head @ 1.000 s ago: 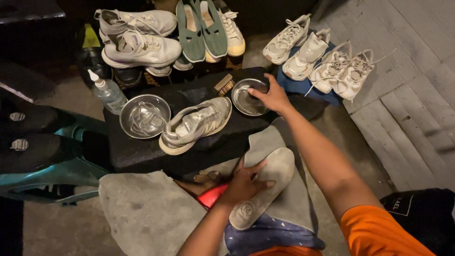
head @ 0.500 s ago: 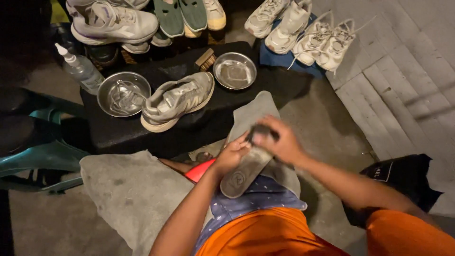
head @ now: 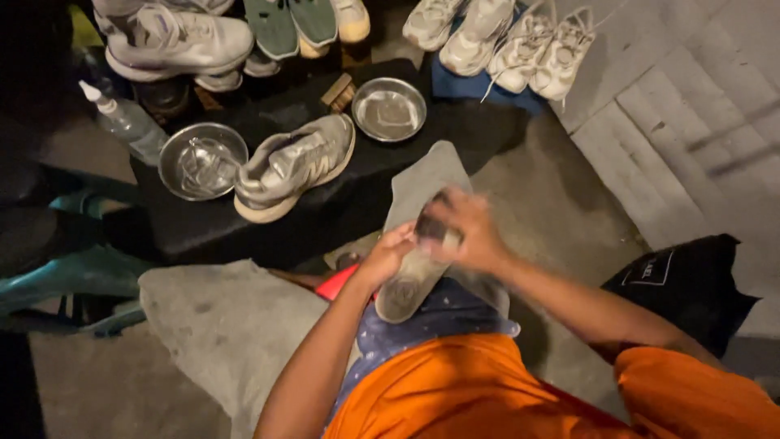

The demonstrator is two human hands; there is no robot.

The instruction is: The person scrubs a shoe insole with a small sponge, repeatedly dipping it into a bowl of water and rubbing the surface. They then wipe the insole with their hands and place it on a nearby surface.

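Head view: insole [head: 406, 284] between both hands.

left hand [head: 388, 254] holds insole [head: 410, 280] | right hand [head: 465, 230] grips brush [head: 439, 232] on it

A pale grey shoe insole [head: 409, 280], flat and long with a rounded end, lies slanted over the person's lap. Its rounded end points down toward the orange shirt, and its other end is hidden under the hands. It looks a bit dirty and worn. A small dark brush [head: 436, 230] with a light edge presses on the upper part of the insole. It is blurred, so its shape is hard to tell.
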